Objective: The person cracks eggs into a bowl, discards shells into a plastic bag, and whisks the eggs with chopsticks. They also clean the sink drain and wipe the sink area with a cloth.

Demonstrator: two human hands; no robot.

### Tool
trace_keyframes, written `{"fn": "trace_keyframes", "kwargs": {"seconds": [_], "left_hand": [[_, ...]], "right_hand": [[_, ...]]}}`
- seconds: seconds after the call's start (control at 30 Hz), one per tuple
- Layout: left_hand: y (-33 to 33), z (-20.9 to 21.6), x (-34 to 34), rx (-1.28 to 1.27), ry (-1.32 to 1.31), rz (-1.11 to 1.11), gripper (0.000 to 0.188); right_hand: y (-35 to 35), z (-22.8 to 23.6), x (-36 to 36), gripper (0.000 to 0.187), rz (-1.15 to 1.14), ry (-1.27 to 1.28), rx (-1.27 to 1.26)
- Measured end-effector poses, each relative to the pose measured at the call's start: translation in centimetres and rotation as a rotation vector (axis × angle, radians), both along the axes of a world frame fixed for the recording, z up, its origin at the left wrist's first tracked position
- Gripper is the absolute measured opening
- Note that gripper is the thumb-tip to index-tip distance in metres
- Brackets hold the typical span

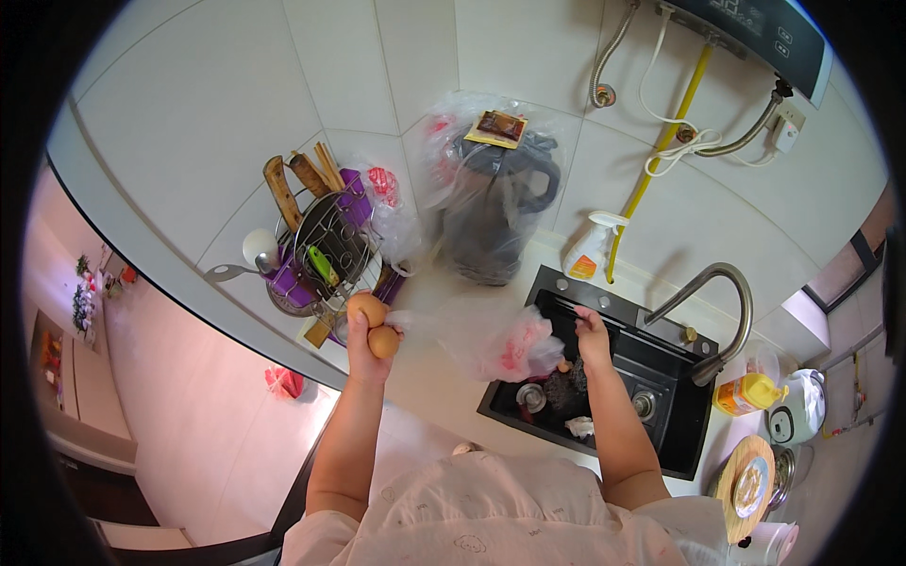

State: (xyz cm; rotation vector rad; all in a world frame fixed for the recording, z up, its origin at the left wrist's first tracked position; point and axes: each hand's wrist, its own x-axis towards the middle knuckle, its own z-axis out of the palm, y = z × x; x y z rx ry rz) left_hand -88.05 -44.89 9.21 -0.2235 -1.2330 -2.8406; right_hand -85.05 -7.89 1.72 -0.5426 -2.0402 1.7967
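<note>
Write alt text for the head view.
A person's left hand holds two eggs, while the right hand is over a black sink. A plastic bag shows between the hands; a utensil rack stands beyond the eggs.

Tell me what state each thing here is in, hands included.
Left hand: closed around two eggs
Eggs: shells unbroken where visible
Right hand: raised over the sink; its grip is unclear
Plastic bag: crumpled
Sink: holding several items
Faucet: no running water visible
Spray bottle: upright, spray head on
Dark pitcher: wrapped in clear plastic
Packet: lying on the wrapped pitcher
</note>
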Motion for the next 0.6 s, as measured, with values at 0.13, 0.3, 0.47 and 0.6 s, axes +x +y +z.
{"fn": "trace_keyframes", "kwargs": {"seconds": [0.13, 0.3, 0.47, 0.6], "left_hand": [[0.2, 1.1, 1.5, -0.136, 0.032, -0.06, 0.054], [0.1, 1.9, 2.7, -0.193, 0.026, -0.104, 0.054], [-1.2, 2.2, 3.5, -0.16, 0.021, -0.042, 0.053], [-2.4, 2.9, 4.6, -0.133, 0.019, -0.039, 0.052]], "right_hand": [[-6.2, 3.4, -0.2, 0.017, 0.27, 0.159, 0.335], [-14.6, 3.9, -0.1, 0.03, 0.844, 0.242, 0.304], [-18.6, 4.0, 0.7, 0.048, 0.89, 0.191, 0.433], [-19.7, 3.7, 0.1, 0.047, 0.901, 0.338, 0.619]]}}
